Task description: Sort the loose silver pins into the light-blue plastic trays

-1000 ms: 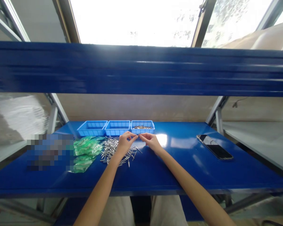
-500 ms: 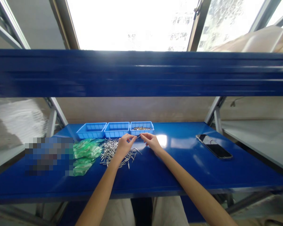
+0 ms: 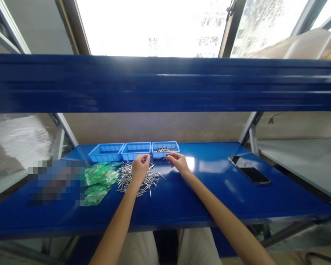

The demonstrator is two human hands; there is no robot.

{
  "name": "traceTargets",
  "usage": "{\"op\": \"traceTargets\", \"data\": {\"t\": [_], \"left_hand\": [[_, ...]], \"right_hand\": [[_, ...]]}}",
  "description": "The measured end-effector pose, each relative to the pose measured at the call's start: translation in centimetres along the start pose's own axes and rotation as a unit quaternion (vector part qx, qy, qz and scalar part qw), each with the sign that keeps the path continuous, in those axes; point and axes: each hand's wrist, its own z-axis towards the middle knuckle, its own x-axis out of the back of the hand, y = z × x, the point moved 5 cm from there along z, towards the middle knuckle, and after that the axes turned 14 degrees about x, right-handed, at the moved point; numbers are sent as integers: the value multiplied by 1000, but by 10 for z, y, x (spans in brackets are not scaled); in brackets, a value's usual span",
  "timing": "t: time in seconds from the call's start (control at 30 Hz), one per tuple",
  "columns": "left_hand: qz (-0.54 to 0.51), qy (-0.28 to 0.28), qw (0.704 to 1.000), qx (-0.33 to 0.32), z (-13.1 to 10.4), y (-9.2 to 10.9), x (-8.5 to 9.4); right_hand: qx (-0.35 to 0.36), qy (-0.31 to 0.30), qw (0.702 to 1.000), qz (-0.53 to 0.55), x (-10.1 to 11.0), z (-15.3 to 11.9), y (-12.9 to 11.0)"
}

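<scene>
Above the pile of thin silver metal rods (image 3: 151,180), my left hand (image 3: 140,168) has its thumb and fingers pinched together. Whether anything small sits in that pinch I cannot make out. To its right, my right hand (image 3: 178,163) is closed at the fingertips on a slim metal rod (image 3: 164,159), whose end pokes out to the left. Just behind this hand stands a small blue bin (image 3: 165,154) with gold and dark thin pieces (image 3: 165,149) in it.
Two more blue bins (image 3: 107,156) line up to the left. Crumpled green plastic bags (image 3: 100,180) lie beside the rods. A phone (image 3: 249,170) rests at the right on the blue table (image 3: 182,206). A blue shelf beam (image 3: 165,84) crosses above the work area.
My hands were close together at a thin rod and have moved apart. The left hand shifted left over the pile; the right stayed nearly in place with the rod.
</scene>
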Motion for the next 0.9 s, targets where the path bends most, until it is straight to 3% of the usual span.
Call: {"op": "traceTargets", "data": {"t": [0.13, 0.23, 0.4, 0.53, 0.63, 0.73, 0.9], "left_hand": [[-16, -4, 999, 38, 2, -3, 6], [-44, 10, 997, 65, 7, -9, 11], [-85, 32, 992, 90, 13, -16, 18], [-105, 28, 990, 95, 12, -15, 17], [-121, 26, 988, 93, 11, -14, 17], [-132, 25, 986, 98, 11, -13, 19], [-153, 18, 981, 118, 11, -14, 19]], "right_hand": [[43, 8, 998, 52, 1, 8, -3], [61, -27, 998, 10, -3, 5, -3], [116, -166, 972, -117, -21, -18, -17], [152, -303, 927, -162, -37, -38, -29], [142, -365, 894, -216, -40, -44, -28], [142, -393, 875, -246, -41, -45, -25], [137, -390, 874, -255, -40, -43, -24]]}}
